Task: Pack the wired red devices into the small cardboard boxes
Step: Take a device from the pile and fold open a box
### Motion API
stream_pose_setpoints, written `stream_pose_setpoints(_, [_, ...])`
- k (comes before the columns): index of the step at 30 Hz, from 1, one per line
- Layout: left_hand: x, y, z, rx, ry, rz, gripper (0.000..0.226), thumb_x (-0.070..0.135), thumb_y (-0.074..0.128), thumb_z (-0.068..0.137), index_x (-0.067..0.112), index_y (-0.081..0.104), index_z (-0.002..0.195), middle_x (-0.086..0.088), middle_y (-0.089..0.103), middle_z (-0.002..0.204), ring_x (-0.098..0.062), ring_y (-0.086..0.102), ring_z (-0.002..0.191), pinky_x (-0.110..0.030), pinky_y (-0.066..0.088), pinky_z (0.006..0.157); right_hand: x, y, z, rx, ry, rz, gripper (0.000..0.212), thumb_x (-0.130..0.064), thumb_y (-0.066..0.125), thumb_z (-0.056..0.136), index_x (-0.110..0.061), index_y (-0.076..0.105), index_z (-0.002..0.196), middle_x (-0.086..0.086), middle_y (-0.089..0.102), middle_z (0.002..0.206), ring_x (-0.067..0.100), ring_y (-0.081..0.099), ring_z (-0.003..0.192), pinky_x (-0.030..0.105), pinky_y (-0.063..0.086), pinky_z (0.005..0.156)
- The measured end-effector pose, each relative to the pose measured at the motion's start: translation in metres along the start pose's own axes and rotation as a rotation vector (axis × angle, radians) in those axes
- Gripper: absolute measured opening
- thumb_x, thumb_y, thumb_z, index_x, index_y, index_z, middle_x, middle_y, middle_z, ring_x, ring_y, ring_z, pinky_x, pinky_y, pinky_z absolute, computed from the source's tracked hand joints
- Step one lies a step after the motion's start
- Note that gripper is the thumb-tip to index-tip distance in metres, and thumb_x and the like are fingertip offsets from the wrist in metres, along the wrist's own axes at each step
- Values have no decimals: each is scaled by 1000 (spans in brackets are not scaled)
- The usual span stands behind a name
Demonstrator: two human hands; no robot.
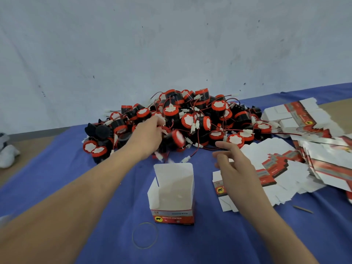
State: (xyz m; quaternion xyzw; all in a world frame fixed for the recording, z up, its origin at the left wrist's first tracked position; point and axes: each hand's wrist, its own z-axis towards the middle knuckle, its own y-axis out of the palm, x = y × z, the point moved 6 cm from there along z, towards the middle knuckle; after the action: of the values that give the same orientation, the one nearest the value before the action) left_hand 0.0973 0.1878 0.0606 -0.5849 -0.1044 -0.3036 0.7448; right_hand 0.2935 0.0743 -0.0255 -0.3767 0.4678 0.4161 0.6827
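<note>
left hand [149,133] grips a seemingly light, rigid, tangle-prone red device [177,139] by its body; right hand [235,168] hangs loose, empty.

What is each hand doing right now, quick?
Left hand: fingers curled round a wired red device.
Right hand: open, fingers relaxed, holding nothing.

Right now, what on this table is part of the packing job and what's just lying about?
Job: pile of red devices, open box, flat boxes, left hand gripping one device, right hand.
Lying about: rubber band, thin stick, white bundle at far left.
</note>
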Motion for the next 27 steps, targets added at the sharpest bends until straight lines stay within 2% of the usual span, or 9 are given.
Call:
stream_pose_setpoints(2, [3, -9, -3, 92, -13, -151, 26, 12, 39, 105, 22, 52, 125, -5, 62, 86, -20, 57, 73, -42, 52, 67, 0, 2, -1, 2, 9, 18, 28, -26, 42, 103, -42, 54, 123, -25, 64, 100, 19, 60, 90, 20, 45, 47])
stream_pose_setpoints(6, [30, -39, -15, 370, 100, -323, 19, 16, 43, 105, 28, 54, 115, 6, 60, 84, -1, 50, 58, -14, 41, 51, -13, 1, 0, 50, -16, 91, 22, -28, 46, 103, -45, 55, 115, -17, 67, 101, 14, 66, 79, 23, 51, 57])
stream_pose_setpoints(9, [57, -51, -39, 483, 147, -531, 17, 16, 46, 104, 30, 56, 107, 7, 60, 79, 0, 50, 54, -13, 41, 48, -27, 1, 0, 70, -11, 284, 19, -41, 52, 101, -41, 57, 120, -10, 70, 106, 7, 72, 84, 27, 54, 69])
stream_pose_setpoints(12, [85, -37, -72, 392, 229, -565, 17, 18, 52, 101, 30, 60, 108, 12, 65, 83, 6, 60, 68, -8, 43, 57, -43, 15, -3, -47, 65, 636, 45, -64, 60, 80, -43, 62, 120, -6, 72, 118, 15, 74, 99, 30, 58, 73])
stream_pose_setpoints(14, [97, -15, -96, 233, 290, -571, 19, 17, 57, 99, 32, 63, 109, 14, 66, 85, 4, 64, 77, -7, 45, 63, -54, 22, -5, -90, 71, 817, 49, -56, 64, 80, -37, 64, 125, 3, 72, 122, 20, 73, 104, 29, 60, 73])
stream_pose_setpoints(16, [99, 3, -117, 139, 310, -563, 21, 17, 60, 98, 35, 64, 109, 18, 67, 89, 2, 65, 83, -10, 47, 69, -58, 20, -9, -68, 70, 932, 58, -39, 65, 84, -21, 56, 138, 9, 72, 122, 20, 73, 104, 28, 59, 76])
stream_pose_setpoints(21, [86, 13, -142, 73, 211, -727, 21, 18, 64, 97, 37, 63, 107, 23, 70, 96, -1, 67, 91, -14, 51, 79, -54, 27, -27, -127, 158, 901, 64, -42, 66, 82, -21, 54, 141, 9, 68, 128, 28, 69, 113, 43, 55, 95])
stream_pose_setpoints(25, [87, 9, -154, -20, 232, -763, 24, 20, 64, 96, 38, 61, 111, 22, 70, 97, 4, 63, 73, -7, 45, 65, -53, 20, -31, -88, 154, 846, 59, -45, 71, 73, -13, 59, 121, 4, 71, 103, 17, 70, 96, 43, 53, 95])
stream_pose_setpoints(27, [81, 5, -156, 27, 219, -719, 18, 28, 64, 96, 41, 61, 108, 26, 70, 98, -4, 62, 70, -13, 48, 64, -54, 15, -31, -28, 136, 827, 66, -46, 71, 70, -10, 58, 124, 6, 68, 102, 17, 67, 91, 35, 58, 85])
